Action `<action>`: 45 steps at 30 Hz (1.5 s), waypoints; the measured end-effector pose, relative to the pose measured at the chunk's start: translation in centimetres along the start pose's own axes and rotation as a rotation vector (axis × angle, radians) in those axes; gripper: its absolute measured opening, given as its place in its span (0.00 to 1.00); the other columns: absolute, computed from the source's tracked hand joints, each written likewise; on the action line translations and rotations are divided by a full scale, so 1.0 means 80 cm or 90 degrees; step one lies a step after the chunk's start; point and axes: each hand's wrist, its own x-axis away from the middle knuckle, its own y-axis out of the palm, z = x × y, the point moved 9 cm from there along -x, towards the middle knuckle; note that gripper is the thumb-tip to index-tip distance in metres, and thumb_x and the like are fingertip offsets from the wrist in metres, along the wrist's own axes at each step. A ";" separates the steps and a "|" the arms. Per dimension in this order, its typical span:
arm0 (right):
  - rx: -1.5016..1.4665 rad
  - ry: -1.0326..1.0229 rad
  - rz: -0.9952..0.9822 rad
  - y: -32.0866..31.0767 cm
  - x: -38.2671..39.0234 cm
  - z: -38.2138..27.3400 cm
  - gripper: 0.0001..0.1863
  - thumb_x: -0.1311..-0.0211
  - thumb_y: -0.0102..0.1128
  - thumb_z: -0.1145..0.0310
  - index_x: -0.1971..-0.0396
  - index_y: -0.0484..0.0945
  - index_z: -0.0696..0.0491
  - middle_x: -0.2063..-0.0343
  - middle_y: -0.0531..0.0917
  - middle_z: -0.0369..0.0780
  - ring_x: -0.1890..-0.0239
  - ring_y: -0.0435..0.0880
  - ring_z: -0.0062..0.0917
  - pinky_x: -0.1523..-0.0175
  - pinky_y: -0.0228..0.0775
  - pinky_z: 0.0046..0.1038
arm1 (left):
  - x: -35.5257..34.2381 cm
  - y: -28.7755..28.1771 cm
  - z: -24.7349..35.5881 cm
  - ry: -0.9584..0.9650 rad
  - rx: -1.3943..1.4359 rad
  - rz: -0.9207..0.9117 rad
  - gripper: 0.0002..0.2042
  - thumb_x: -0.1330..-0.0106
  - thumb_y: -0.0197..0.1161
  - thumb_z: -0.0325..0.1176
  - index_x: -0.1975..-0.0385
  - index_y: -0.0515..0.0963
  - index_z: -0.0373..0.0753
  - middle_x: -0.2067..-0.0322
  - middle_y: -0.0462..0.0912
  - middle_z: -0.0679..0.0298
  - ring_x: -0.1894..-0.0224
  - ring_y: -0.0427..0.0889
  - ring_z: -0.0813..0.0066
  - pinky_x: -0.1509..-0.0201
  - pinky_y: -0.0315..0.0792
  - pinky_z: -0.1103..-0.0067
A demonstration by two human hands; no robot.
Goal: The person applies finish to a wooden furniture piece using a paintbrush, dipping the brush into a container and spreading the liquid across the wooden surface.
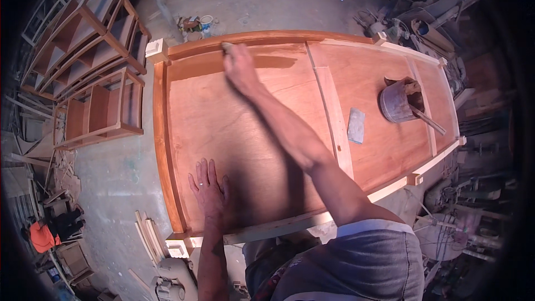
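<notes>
A large wooden panel (245, 134) set in a frame lies flat before me. My right hand (241, 71) reaches to its far left part, fingers closed round a small, dark yellowish applicator (227, 48), mostly hidden by the hand. The applicator touches the panel near the far rail (267, 36). A darker brown, wet-looking band (273, 62) runs across the panel there. The far rail and left rail (166, 161) are reddish brown, while the near rail (267, 230) is pale bare wood. My left hand (209, 189) rests open on the panel's near left part, fingers spread.
On the panel's right part stand a stained bucket (397, 102) with a stick (428, 120) leaning out and a grey rectangular pad (356, 125). Wooden shelf frames (100, 108) stand at the left. A machine (173, 281) and wood strips (147, 237) sit by the near left corner.
</notes>
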 end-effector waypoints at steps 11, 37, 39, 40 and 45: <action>0.250 -0.059 0.178 -0.152 0.005 0.075 0.18 0.40 0.50 0.78 0.49 0.77 0.59 0.63 0.79 0.49 0.65 0.78 0.37 0.57 0.74 0.35 | 0.000 0.005 0.010 0.009 -0.005 0.025 0.30 0.32 0.53 0.43 0.31 0.59 0.38 0.29 0.58 0.52 0.27 0.55 0.55 0.25 0.41 0.54; -0.256 -0.019 -0.057 0.116 -0.052 -0.049 0.05 0.45 0.59 0.72 0.71 0.80 0.58 0.73 0.85 0.39 0.71 0.80 0.25 0.61 0.72 0.24 | -0.025 -0.034 0.007 0.007 0.063 0.098 0.30 0.37 0.56 0.43 0.35 0.65 0.36 0.33 0.64 0.52 0.29 0.59 0.57 0.26 0.46 0.54; -0.220 -0.048 -0.096 0.124 -0.059 -0.067 0.05 0.46 0.60 0.72 0.72 0.80 0.57 0.73 0.84 0.39 0.72 0.79 0.25 0.62 0.72 0.24 | -0.025 -0.038 0.000 0.002 0.060 0.102 0.30 0.38 0.56 0.42 0.36 0.65 0.36 0.33 0.64 0.52 0.29 0.60 0.57 0.26 0.46 0.54; -0.202 -0.064 -0.116 0.127 -0.063 -0.077 0.05 0.47 0.60 0.72 0.72 0.80 0.57 0.74 0.84 0.39 0.72 0.79 0.25 0.62 0.72 0.24 | -0.025 -0.040 -0.003 -0.001 0.058 0.105 0.30 0.38 0.56 0.42 0.36 0.65 0.36 0.33 0.64 0.52 0.29 0.60 0.57 0.26 0.46 0.54; -0.071 -0.243 -0.160 0.136 -0.063 -0.102 0.07 0.49 0.58 0.74 0.70 0.81 0.58 0.73 0.83 0.42 0.74 0.78 0.33 0.62 0.72 0.28 | -0.014 -0.031 -0.007 0.018 0.093 0.100 0.31 0.37 0.56 0.42 0.34 0.64 0.36 0.33 0.64 0.52 0.29 0.60 0.56 0.26 0.45 0.54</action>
